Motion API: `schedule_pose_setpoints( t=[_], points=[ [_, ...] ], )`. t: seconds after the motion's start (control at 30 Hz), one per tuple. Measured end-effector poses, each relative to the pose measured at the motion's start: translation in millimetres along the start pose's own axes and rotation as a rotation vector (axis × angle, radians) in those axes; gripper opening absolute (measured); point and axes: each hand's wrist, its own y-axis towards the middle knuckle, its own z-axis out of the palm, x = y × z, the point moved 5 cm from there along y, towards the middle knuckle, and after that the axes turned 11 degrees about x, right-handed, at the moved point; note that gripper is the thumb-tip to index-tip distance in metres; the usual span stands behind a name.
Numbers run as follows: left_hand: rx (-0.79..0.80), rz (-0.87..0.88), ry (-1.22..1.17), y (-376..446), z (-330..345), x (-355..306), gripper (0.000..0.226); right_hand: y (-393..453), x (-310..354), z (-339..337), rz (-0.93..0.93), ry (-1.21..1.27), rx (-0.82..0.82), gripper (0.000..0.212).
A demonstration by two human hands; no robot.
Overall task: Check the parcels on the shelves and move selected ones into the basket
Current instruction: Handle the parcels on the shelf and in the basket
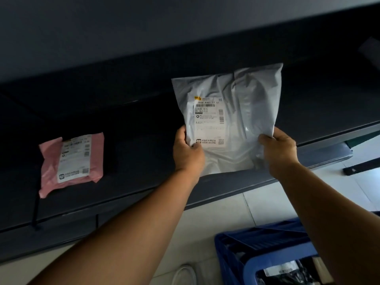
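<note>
A dark shelf (144, 171) fills my view, its front edge running from lower left up to the right. Below it at lower right sits the blue basket (267, 243), nearer my right arm. I hold a grey parcel (236, 120) upright over the shelf, long axis vertical, label facing me. My left hand (188, 153) pinches its lower left corner; my right hand (277, 151) grips the lower right. A pink parcel (72, 161) lies flat, well apart to the left.

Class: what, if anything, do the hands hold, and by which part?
Both hold the grey parcel by its lower edge: the left hand pinches the lower left corner, the right hand the lower right.
</note>
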Motion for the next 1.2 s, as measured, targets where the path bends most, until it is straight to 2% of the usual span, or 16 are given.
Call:
schedule_pose_setpoints(
  t=[0.23, 0.43, 0.57, 0.8, 0.93, 0.97, 1.03, 1.07, 1.2],
  points=[
    [-0.084, 0.086, -0.042, -11.2, -7.6, -13.3, 0.05, -10.6, 21.1, -1.1, -0.069, -0.007, -0.028, 0.022],
    [-0.08, 0.109, -0.065, -17.4, -7.3, -19.5, 0.049, -16.3, 29.6, -3.6, -0.094, -0.009, -0.025, 0.026],
    [-0.077, 0.115, -0.061, -18.2, -5.3, -21.3, 0.048, -18.1, 32.6, -7.1, -0.098, -0.007, -0.028, 0.022],
    [-0.031, 0.029, -0.017, -8.7, -0.4, -10.2, 0.049, -7.2, 26.5, -6.2, -0.058, -0.07, -0.025, 0.028],
    [0.011, -0.028, 0.01, 2.4, 4.2, -4.6, 0.054, 8.4, 23.3, -3.4, -0.028, -0.176, -0.023, 0.018],
    [0.036, -0.041, 0.027, 5.8, 5.5, -2.5, 0.057, 10.6, 22.1, -2.0, -0.004, -0.235, -0.007, 0.023],
    [0.097, -0.058, 0.085, 12.1, 7.3, 2.2, 0.067, 15.0, 17.0, -0.4, 0.066, -0.329, 0.028, 0.059],
    [0.12, -0.062, 0.115, 15.2, 8.1, 4.9, 0.071, 16.9, 14.2, 0.3, 0.082, -0.321, 0.039, 0.07],
    [0.14, -0.042, 0.173, 15.4, 8.5, 6.1, 0.075, 13.1, 12.2, 2.9, 0.074, -0.187, 0.071, 0.073]
  ],
)
